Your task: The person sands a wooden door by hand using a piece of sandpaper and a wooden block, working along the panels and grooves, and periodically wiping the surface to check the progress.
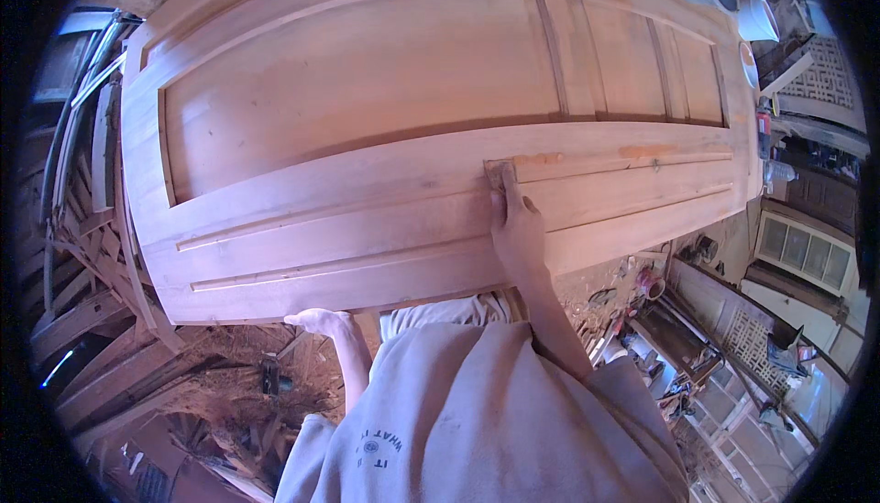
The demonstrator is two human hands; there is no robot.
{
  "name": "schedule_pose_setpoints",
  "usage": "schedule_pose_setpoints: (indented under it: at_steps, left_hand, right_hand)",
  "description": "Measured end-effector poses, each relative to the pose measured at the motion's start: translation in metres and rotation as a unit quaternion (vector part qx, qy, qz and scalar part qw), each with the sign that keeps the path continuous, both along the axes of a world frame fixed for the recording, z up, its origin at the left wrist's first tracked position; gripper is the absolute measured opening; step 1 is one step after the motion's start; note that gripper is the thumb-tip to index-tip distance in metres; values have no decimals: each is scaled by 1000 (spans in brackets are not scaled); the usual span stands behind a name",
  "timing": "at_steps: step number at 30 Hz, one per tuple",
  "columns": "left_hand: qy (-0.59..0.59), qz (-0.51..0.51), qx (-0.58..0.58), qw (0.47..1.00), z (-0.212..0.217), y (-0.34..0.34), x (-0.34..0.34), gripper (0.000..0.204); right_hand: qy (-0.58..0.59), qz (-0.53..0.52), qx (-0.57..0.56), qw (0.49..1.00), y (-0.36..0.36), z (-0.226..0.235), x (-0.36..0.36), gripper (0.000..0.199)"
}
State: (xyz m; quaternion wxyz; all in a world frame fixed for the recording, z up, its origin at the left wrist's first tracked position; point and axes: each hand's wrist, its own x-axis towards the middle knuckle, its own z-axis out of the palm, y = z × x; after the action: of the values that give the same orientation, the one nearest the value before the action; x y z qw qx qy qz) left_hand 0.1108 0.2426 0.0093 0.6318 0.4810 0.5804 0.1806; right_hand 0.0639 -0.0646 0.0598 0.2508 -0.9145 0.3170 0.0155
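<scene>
A large pale wooden door [330,196] with recessed panels and long grooves lies flat in front of me. My right hand [518,219] is closed on a small brownish piece of sandpaper [500,173], pressed to the door's near rail just below the big recessed panel. Orange-brown filler patches [646,150] mark the rail to the right of it. My left hand [323,322] rests against the door's near edge, its visible fingers stretched to the left; part of them is hidden.
Buckets [756,19] and a clear bottle [779,171] stand by the door's far right end. Scrap timber [101,320] is heaped at the left. Shavings cover the floor [275,361] below. Framed window sashes [807,248] and lattice panels [756,343] lean at the right.
</scene>
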Motion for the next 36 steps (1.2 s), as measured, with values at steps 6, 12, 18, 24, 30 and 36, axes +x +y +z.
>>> schedule_pose_setpoints:
  at_steps: [6,12,18,24,30,36]
  left_hand:
    - [24,-2,-24,999,16,-9,6,87]
    - [-14,-9,-30,999,-6,5,0,82]
    - [-7,12,-36,999,6,-6,7,82]
    - [2,-5,3,1000,0,4,-2,83]
    - [6,10,6,1000,-2,8,-2,81]
    - [17,5,-2,1000,-1,1,4,80]
  right_hand:
    - [-10,13,-15,1000,7,-17,-3,55]
    - [-32,9,-17,999,20,-16,11,54]
    - [-20,18,37,999,26,-3,0,52]
    - [-25,28,48,998,30,-17,6,51]
    - [5,9,68,998,32,1,21,50]
    - [33,95,71,992,25,4,-1,51]
